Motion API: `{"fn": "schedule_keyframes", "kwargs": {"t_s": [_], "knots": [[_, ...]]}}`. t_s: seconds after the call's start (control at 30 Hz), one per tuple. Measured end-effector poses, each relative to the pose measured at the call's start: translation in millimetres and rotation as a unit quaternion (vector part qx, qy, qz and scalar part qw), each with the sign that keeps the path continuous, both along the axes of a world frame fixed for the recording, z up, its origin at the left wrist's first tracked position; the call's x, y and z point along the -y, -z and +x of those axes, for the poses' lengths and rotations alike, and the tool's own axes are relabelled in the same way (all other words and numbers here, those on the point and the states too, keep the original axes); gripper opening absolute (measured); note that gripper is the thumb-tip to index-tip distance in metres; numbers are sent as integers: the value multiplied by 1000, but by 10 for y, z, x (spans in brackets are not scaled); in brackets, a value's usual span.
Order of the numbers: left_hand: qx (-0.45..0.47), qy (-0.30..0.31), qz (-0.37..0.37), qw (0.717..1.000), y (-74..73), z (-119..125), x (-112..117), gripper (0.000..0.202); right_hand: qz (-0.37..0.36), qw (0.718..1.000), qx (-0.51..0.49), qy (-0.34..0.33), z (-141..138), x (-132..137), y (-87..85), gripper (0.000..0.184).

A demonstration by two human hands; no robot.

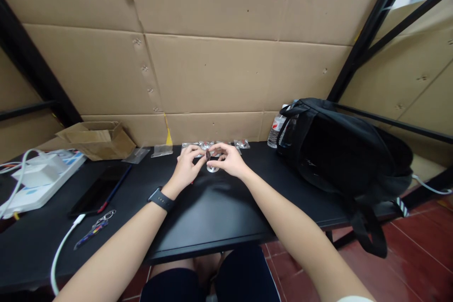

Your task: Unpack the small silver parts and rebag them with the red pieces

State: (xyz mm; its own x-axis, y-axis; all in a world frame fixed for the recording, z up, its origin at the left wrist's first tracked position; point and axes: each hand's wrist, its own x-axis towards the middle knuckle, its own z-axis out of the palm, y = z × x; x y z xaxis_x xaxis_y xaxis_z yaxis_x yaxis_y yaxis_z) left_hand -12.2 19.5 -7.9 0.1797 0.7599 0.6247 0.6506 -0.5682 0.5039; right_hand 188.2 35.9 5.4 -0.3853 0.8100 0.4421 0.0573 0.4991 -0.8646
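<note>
Above the black desk, my left hand and my right hand meet. Their fingertips pinch a small dark disc-like piece from both sides; its exact kind is too small to make out. Just under the fingers is a small round, shiny clear or silvery piece, partly covered by my right hand. Whether it is held or rests on the desk, I cannot tell. Behind my hands lie several small clear plastic packets with shiny contents. A dark watch is on my left wrist.
To the right stands a black backpack, with a water bottle behind it. On the left are a paper bag, a white power strip, a dark tablet and a keychain. Cardboard walls the back.
</note>
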Motion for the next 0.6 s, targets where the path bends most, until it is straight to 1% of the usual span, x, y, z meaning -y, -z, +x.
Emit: {"fn": "schedule_keyframes", "kwargs": {"t_s": [0.07,0.13,0.2,0.33,0.4,0.5,0.6], "knots": [[-20,-30,5,999,-17,13,35,19,7,1000,1,-6,-1,-1,5,42],[-33,-48,13,998,-30,25,66,17,16,1000,7,-3,-9,3,13,40],[-43,-54,29,997,-36,34,89,15,10,1000,13,4,-25,8,28,40],[-69,-63,62,994,-44,43,116,14,-44,999,-13,10,-69,17,62,45],[-75,-71,69,992,-59,41,122,14,-61,998,-27,8,-79,15,69,42],[-65,-90,77,991,-88,27,123,15,-60,998,-21,-5,-71,-6,79,36],[-60,-88,84,991,-103,8,118,15,-47,999,5,3,-63,-48,109,33]]}}
